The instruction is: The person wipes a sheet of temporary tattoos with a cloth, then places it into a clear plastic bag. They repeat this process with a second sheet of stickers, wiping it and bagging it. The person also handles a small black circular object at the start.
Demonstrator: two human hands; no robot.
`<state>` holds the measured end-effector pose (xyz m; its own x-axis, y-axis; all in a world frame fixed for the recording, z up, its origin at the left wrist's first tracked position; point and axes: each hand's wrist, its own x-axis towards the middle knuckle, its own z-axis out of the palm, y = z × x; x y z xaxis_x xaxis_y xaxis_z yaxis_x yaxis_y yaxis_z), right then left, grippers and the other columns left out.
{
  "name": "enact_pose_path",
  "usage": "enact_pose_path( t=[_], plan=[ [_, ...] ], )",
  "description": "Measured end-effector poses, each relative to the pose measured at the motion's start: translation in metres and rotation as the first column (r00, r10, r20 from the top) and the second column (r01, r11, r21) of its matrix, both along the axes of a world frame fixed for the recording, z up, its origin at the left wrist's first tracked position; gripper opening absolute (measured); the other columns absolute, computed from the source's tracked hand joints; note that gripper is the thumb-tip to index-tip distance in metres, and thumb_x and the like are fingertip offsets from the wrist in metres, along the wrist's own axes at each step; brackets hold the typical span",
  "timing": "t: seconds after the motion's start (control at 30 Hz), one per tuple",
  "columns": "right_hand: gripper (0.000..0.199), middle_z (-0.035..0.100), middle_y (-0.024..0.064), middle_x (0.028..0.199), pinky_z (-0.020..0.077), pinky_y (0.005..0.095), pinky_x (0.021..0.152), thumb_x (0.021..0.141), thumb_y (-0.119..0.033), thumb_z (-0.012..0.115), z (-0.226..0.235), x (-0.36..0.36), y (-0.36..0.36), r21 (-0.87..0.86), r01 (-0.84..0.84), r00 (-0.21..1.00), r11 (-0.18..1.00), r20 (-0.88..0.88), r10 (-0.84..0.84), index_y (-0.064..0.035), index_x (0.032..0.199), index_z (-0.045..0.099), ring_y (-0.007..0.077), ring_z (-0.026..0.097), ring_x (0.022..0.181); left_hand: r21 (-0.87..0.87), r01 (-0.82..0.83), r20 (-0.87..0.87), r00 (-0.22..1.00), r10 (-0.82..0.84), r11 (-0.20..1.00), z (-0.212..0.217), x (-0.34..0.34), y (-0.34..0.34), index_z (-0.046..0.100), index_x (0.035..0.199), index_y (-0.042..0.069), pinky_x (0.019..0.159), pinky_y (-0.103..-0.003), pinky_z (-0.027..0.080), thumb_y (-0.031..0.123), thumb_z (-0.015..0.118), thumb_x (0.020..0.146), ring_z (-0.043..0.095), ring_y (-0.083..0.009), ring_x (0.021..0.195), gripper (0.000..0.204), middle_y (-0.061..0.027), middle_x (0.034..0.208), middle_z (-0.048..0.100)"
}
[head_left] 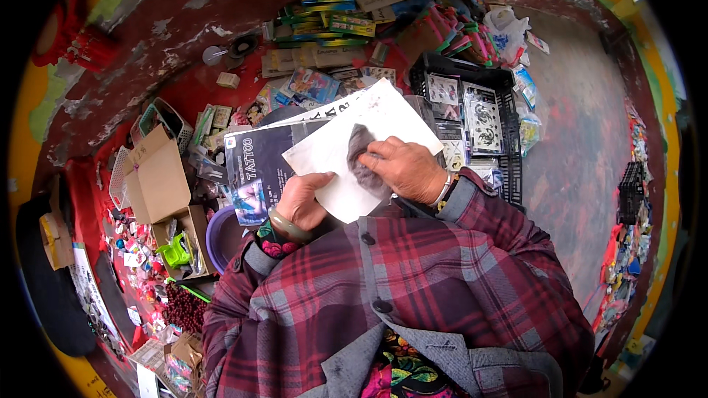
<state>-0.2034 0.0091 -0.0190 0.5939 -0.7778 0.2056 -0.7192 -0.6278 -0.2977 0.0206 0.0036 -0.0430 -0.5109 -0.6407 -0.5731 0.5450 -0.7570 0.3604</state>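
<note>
While the left hand (pixel 302 201) holds the lower left edge of a white sheet (pixel 321 151), thumb on top, the right hand (pixel 408 169) grips a crumpled dark cloth (pixel 361 155) against its face. The sheet is before the plaid jacket (pixel 428 273), partly covering a dark printed packet (pixel 274 151), left of a black crate (pixel 512 177).

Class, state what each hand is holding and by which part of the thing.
The left hand holds a white rectangular paper sheet by its lower-left edge, thumb on top; the right hand holds a bunched dark-grey cloth by its right side.
</note>
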Motion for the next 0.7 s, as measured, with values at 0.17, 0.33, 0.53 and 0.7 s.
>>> enact_pose_path(
  t=[0.17,0.33,0.53,0.7],
  plan=[
    [0.029,0.055,0.0045,0.096,0.0499,0.0314,0.068,0.077,-0.010,0.053,0.000,-0.036,-0.023,-0.225,0.237,0.966,0.945,-0.046,-0.253,-0.0100,0.105,0.058,0.0222,0.056,0.089,-0.045,0.003,0.017,1.000,-0.002,0.999,0.007,0.000,-0.003,0.040,0.128,-0.004,0.097,-0.046,0.043,-0.008,0.046,0.083,0.055,-0.0317,0.108,0.045,-0.0173,0.121,0.053],
    [0.028,0.054,0.0061,0.096,0.0503,0.0328,0.071,0.079,-0.007,0.053,0.028,-0.040,-0.047,-0.261,0.414,0.907,0.872,0.036,-0.420,-0.0101,0.106,0.056,0.0243,0.056,0.089,-0.043,0.001,0.038,0.999,0.001,0.999,0.003,0.000,-0.004,0.040,0.128,-0.004,0.096,-0.047,0.044,-0.009,0.046,0.083,0.055,-0.0323,0.108,0.045,-0.0177,0.121,0.053],
    [0.034,0.053,0.0079,0.097,0.0514,0.0344,0.065,0.078,-0.008,0.055,0.007,0.043,-0.030,-0.051,0.136,0.987,0.989,0.097,-0.131,-0.0105,0.112,0.056,0.0260,0.057,0.090,-0.101,0.040,0.062,0.998,-0.034,0.994,0.001,0.001,-0.005,0.042,0.126,-0.004,0.093,-0.045,0.046,-0.008,0.045,0.083,0.058,-0.0312,0.105,0.044,-0.0159,0.118,0.055],
    [0.021,0.053,0.0112,0.097,0.0534,0.0346,0.067,0.076,-0.010,0.055,-0.011,0.029,-0.054,-0.058,0.279,0.958,0.959,-0.049,-0.282,-0.0059,0.096,0.060,0.0276,0.055,0.095,-0.097,0.042,0.100,0.995,-0.032,0.994,0.001,0.004,0.000,0.043,0.127,-0.004,0.092,-0.044,0.047,-0.007,0.046,0.083,0.058,-0.0309,0.105,0.044,-0.0154,0.119,0.055]
  ],
)
